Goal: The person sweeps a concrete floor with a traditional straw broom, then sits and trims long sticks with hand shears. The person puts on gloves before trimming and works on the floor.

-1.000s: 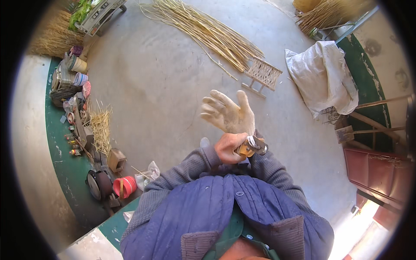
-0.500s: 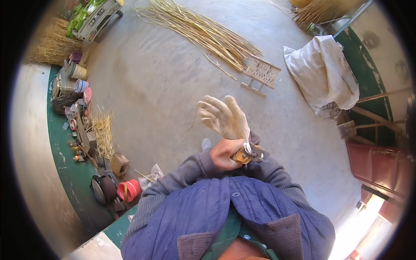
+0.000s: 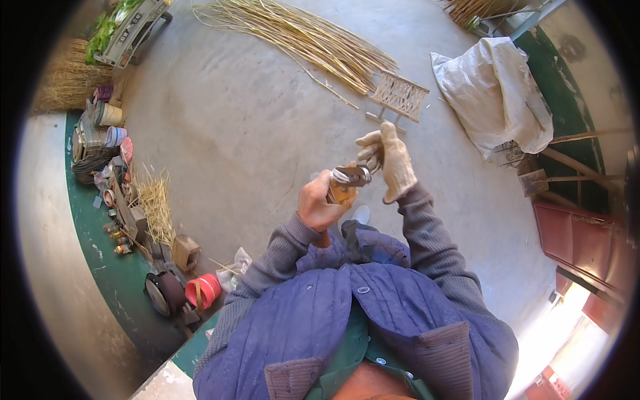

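Observation:
My bare left hand is closed around a hand tool with an orange-yellow body and a curved dark metal part at its top. A brown, wood-like end shows below the fist; the tool's exact kind is unclear. My right hand, in a pale work glove, is beside the metal part with fingers apart and partly bent. I cannot tell whether its fingertips touch the metal. Beyond the hands stands a low stool with a woven seat. Long thin stalks lie in a bundle on the floor behind it.
A whitish sheet covers something at the right, near wooden poles and red panels. Along the left wall are buckets, a straw pile, a wooden box, a red bucket and a dark pot. A small vehicle stands far left.
My left hand has come away from my right wrist and moved up and left with the tool. My gloved right hand has shifted right, its fingers bending toward the tool.

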Demonstrator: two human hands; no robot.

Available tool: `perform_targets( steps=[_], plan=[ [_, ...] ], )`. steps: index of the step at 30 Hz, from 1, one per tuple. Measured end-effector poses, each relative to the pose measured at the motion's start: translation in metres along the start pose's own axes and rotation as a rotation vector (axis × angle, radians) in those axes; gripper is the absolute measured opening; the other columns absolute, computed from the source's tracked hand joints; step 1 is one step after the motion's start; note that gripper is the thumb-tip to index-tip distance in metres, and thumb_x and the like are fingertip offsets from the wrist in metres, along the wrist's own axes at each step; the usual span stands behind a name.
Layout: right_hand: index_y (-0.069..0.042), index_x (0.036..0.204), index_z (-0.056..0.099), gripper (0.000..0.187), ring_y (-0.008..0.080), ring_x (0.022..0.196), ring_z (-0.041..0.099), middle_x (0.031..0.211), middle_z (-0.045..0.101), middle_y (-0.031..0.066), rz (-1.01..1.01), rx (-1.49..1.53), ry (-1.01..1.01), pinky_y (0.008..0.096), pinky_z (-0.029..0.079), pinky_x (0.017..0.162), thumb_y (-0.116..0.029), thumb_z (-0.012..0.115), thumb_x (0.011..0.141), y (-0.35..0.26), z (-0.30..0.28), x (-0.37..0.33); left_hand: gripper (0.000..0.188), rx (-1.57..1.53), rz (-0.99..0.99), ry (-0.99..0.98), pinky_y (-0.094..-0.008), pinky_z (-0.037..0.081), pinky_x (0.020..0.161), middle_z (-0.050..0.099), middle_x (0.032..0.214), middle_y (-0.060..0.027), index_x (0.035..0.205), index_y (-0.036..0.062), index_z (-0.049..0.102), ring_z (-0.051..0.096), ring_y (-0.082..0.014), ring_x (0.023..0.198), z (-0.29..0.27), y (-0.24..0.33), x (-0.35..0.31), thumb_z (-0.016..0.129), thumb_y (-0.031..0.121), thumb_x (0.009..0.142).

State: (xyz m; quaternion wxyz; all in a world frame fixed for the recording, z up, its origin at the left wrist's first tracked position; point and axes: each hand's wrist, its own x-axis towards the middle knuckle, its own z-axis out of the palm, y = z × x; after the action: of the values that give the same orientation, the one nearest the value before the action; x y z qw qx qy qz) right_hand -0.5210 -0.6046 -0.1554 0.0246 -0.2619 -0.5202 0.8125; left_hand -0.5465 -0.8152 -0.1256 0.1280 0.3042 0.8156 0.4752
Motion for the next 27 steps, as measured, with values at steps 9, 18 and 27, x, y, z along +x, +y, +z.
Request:
perform_targets(
  steps=[9,18,27],
  plan=[
    [-0.001,0.14,0.054,0.049,0.0142,0.106,0.063,0.12,0.067,0.0083,0.075,-0.075,-0.11,0.0283,0.052,0.09,-0.013,0.069,0.095,-0.046,0.05,-0.006,0.04,0.386,0.056,-0.003,-0.0422,0.053,0.058,0.067,0.08,-0.0135,0.09,0.0063,0.056,0.068,-0.0336,0.07,-0.028,-0.065,0.076,0.084,0.03,0.075],
    [0.001,0.124,0.063,0.032,0.0149,0.104,0.065,0.114,0.069,0.0069,0.121,0.112,0.031,0.0296,0.056,0.089,-0.009,0.069,0.094,-0.045,0.079,0.064,0.043,0.038,0.018,-0.546,-0.0359,0.053,0.068,0.069,0.09,-0.0113,0.108,0.0041,0.065,0.068,-0.0235,0.075,-0.086,-0.1,0.17,0.083,0.031,0.08],
    [0.001,0.124,0.065,0.032,0.0167,0.107,0.066,0.116,0.07,0.0091,0.132,0.154,0.048,0.0313,0.054,0.093,-0.012,0.069,0.096,-0.062,0.068,0.124,0.034,-0.517,-0.291,-0.857,-0.0264,0.051,0.077,0.066,0.1,0.0007,0.122,0.0024,0.064,0.057,-0.0062,0.088,-0.087,-0.152,0.232,0.075,0.019,0.094]
  ],
)
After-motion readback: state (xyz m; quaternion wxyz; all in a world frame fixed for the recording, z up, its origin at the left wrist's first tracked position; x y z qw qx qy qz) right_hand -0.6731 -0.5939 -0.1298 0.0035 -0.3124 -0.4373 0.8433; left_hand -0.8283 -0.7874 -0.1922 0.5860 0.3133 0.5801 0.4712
